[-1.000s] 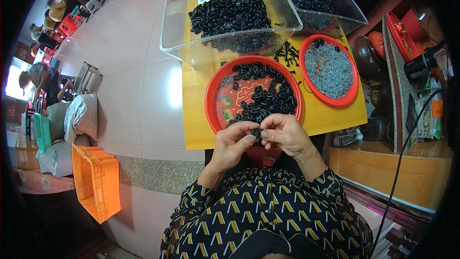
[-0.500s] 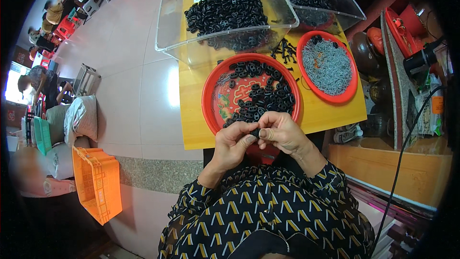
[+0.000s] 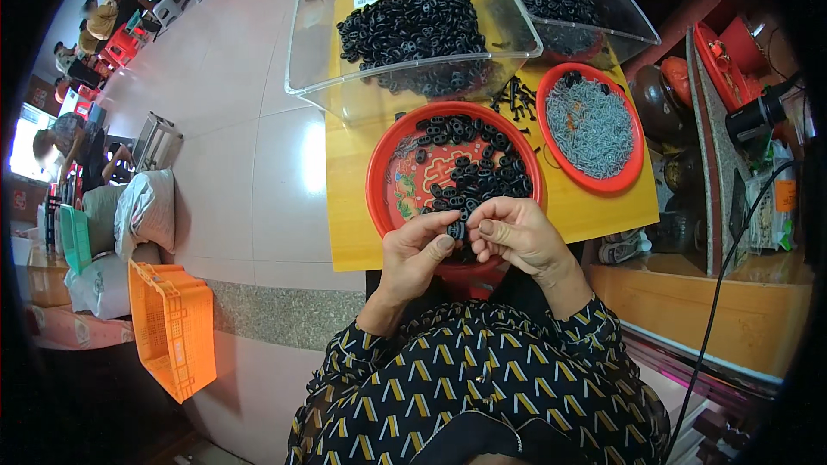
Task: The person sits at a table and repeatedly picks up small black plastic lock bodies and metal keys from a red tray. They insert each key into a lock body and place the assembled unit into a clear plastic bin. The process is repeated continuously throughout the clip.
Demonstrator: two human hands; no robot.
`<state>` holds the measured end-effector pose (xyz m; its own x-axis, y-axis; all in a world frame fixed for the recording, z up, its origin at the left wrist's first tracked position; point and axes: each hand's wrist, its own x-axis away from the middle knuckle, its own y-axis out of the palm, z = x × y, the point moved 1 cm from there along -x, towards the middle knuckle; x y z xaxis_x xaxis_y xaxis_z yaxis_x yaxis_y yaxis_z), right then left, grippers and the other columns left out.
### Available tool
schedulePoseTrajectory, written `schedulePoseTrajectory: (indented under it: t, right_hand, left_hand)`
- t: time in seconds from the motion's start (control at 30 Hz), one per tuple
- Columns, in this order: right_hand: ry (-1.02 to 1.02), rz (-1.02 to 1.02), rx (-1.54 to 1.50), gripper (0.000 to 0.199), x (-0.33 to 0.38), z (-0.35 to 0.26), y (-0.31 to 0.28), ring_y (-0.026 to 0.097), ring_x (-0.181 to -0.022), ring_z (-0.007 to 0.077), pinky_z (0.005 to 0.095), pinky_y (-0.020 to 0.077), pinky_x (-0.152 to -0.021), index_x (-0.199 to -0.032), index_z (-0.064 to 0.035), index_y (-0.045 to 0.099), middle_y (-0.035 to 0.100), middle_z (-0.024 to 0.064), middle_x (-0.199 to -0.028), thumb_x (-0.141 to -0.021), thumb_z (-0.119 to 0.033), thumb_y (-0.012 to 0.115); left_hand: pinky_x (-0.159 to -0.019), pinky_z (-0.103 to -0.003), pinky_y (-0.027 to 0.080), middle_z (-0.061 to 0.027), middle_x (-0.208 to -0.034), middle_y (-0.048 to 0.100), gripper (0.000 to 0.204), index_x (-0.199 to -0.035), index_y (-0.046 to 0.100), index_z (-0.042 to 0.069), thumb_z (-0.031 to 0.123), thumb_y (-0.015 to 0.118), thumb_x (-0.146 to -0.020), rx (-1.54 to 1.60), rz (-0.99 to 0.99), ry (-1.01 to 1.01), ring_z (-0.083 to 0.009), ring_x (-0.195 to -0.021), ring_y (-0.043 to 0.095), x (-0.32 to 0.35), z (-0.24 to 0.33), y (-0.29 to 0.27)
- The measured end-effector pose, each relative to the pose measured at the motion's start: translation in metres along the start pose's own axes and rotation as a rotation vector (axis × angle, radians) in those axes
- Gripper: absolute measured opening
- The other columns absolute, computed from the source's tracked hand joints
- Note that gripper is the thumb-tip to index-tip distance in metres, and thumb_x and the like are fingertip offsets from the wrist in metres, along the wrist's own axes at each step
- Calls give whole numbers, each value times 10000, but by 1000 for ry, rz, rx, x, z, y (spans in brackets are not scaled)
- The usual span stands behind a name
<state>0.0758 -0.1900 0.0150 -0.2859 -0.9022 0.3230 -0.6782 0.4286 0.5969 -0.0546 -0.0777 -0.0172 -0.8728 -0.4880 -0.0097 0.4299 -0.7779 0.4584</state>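
Over the near edge of the yellow worktop (image 3: 362, 232), seen from the head camera, the left hand (image 3: 415, 251) and the right hand (image 3: 515, 235) meet with fingertips facing. Both pinch a small black plastic part (image 3: 457, 229) between them, the left grip closed on it with thumb and forefinger, the right grip pressed to it from the other side. The part hangs just above the near rim of a red tray (image 3: 379, 194) that holds a loose scatter of similar black pieces. Beyond it stands a clear plastic bin (image 3: 310, 69) heaped with black parts, with a second clear bin (image 3: 624, 21) to its right. A smaller red tray (image 3: 633, 174) of grey metal bits sits at right. An orange crate (image 3: 172, 336) rests on the floor at left.
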Motion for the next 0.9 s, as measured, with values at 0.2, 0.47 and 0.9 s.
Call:
schedulePoseTrajectory:
  t: [0.2, 0.47, 0.9]
  right_hand:
    - [-48, 69, 238, 99, 4, 6, 13, 549, -591, 73, 195, 473, -503, -856, 0, 566, 561, 26, -709, -821, -91, 585]
    - [70, 94, 423, 68, 14, -14, -2, 554, -510, 82, 191, 452, -429, -780, -11, 552, 573, 44, -637, -803, -73, 569]
    - [-607, 434, 867, 119, -45, -180, -60, 496, -492, 75, 207, 413, -478, -778, -19, 587, 569, 21, -621, -812, -126, 546]
  left_hand:
    - [-695, -215, 441, -43, -871, 579, 284, -1099, 539, -22, 17, 563, -818, -190, -31, 62, -83, -755, 531, 4, 3, 1]
    - [-611, -226, 420, -74, -795, 548, 296, -1067, 536, -33, -32, 572, -773, -591, -54, 228, -116, -688, 520, 15, 11, -5]
    - [-509, -228, 405, -96, -703, 542, 249, -953, 558, -33, -72, 609, -713, -747, 30, 390, -147, -578, 522, 13, 8, -12]
